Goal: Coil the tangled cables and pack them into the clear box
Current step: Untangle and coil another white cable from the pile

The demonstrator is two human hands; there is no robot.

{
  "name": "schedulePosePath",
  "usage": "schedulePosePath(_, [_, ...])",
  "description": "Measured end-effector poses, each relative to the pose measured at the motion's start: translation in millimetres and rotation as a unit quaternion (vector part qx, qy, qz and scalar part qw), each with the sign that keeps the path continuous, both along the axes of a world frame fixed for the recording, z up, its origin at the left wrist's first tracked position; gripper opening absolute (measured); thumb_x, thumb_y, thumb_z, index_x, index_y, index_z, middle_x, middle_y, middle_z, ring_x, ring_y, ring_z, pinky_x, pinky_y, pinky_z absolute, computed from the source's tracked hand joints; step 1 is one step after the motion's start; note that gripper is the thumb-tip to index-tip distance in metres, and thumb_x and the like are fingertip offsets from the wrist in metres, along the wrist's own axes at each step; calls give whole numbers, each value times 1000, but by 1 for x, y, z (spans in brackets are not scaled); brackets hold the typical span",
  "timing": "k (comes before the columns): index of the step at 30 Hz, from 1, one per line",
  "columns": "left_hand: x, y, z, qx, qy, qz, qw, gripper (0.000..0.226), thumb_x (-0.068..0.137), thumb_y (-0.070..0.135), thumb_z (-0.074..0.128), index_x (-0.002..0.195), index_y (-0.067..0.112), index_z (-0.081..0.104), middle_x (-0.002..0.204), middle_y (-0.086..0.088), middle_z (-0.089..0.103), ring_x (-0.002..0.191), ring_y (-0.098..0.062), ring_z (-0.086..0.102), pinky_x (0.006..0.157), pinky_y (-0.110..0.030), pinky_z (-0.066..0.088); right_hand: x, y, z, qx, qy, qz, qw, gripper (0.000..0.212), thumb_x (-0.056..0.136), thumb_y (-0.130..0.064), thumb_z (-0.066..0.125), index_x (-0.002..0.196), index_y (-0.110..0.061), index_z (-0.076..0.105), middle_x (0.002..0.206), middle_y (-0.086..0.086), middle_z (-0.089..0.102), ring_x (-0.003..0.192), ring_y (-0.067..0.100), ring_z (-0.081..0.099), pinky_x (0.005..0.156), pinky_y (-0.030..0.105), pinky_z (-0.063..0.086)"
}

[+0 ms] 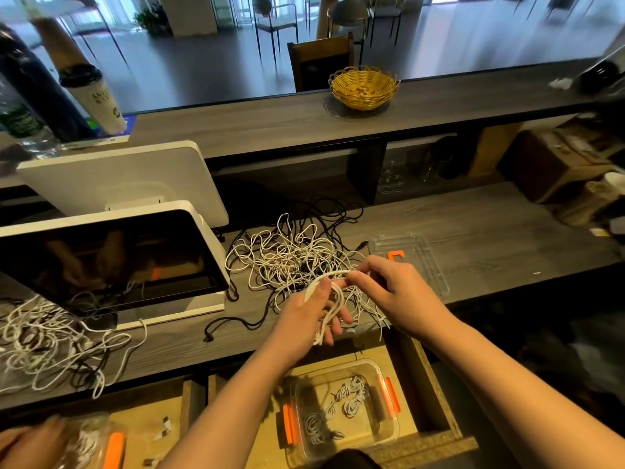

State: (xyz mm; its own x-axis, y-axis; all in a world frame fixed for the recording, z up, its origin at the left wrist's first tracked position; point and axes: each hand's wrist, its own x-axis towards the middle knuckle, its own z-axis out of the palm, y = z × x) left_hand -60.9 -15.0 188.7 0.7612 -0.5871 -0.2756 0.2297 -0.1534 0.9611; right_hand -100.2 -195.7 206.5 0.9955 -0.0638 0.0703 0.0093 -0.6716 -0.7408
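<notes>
A white cable is wound in loops around the spread fingers of the left hand, above the near edge of the grey wooden counter. Its free run is pinched between thumb and fingers of the right hand. A tangle of white and black cables lies mid-counter, just behind the hands. The clear lid with an orange clip is seen beside the right hand. The clear box, already holding coiled white cables, is set in an open drawer below the counter's near edge.
</notes>
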Motion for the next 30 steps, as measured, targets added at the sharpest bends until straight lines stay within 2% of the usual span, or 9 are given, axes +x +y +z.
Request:
schedulePosePath(2, [0, -1, -1, -39, 15, 50, 998, 50, 95, 54, 35, 126, 26, 61, 89, -8, 75, 72, -18, 65, 61, -25, 54, 0, 2, -2, 13, 8, -6, 1000, 23, 96, -42, 55, 88, -23, 65, 67, -4, 61, 58, 8, 54, 53, 24, 41])
schedulePosePath(5, [-2, -2, 1, -87, 44, 99, 990, 49, 97, 57, 31, 128, 38, 65, 104, -5, 75, 85, -19, 67, 75, -30, 54, -3, 8, -8, 55, 33, 8, 998, 21, 98, -38, 54, 87, -23, 65, 71, -3, 62, 61, 7, 53, 56, 26, 42])
schedulePosePath(9, [-7, -11, 6, -190, 114, 152, 963, 54, 95, 59, 29, 132, 34, 60, 120, -5, 71, 114, -20, 67, 91, -34, 51, -6, 23, -11, 119, 64, 32, 990, 20, 99, -37, 52, 91, -28, 68, 84, -4, 69, 78, 15, 65, 73, 39, 55])
schedulePosePath(12, [-8, -17, 9, -249, 172, 179, 936, 55, 96, 60, 30, 134, 32, 58, 116, -9, 71, 109, -22, 68, 89, -35, 51, -6, 31, -12, 130, 63, 30, 989, 22, 101, -35, 50, 92, -25, 68, 85, -1, 69, 81, 19, 65, 78, 47, 54])
schedulePosePath(16, [-2, -22, 6, -277, 214, 225, 909, 52, 103, 56, 26, 132, 29, 60, 100, -7, 73, 95, -19, 69, 85, -35, 53, -8, 29, -16, 127, 79, 11, 989, 27, 102, -33, 49, 87, -21, 67, 75, 0, 65, 70, 15, 59, 69, 38, 50])
schedulePosePath(18, [5, -18, 3, -277, 215, 253, 902, 51, 104, 54, 27, 130, 27, 61, 93, -5, 73, 89, -17, 68, 82, -34, 52, -9, 28, -19, 111, 88, -2, 990, 29, 102, -33, 49, 84, -19, 67, 66, -5, 57, 61, 5, 50, 61, 28, 43])
schedulePosePath(21, [12, -13, 1, -223, 201, 258, 918, 52, 106, 51, 27, 127, 20, 63, 91, -7, 73, 85, -17, 70, 75, -31, 53, -12, 22, -23, 91, 78, -45, 992, 29, 102, -33, 50, 81, -20, 66, 59, -9, 52, 54, 0, 46, 53, 17, 36])
schedulePosePath(25, [13, -8, -1, -141, 207, 253, 935, 51, 107, 42, 33, 119, 4, 66, 98, -14, 76, 93, -23, 73, 86, -35, 56, -14, 22, -29, 68, 82, -63, 992, 31, 102, -35, 49, 80, -21, 66, 60, -8, 55, 56, 1, 49, 56, 21, 39])
schedulePosePath(30, [14, -7, 3, -103, 241, 203, 943, 50, 107, 39, 35, 116, 1, 66, 108, -18, 74, 101, -29, 73, 99, -41, 52, -17, 15, -36, 82, 102, -129, 983, 33, 102, -33, 49, 81, -16, 66, 60, -5, 54, 55, 8, 47, 56, 30, 39])
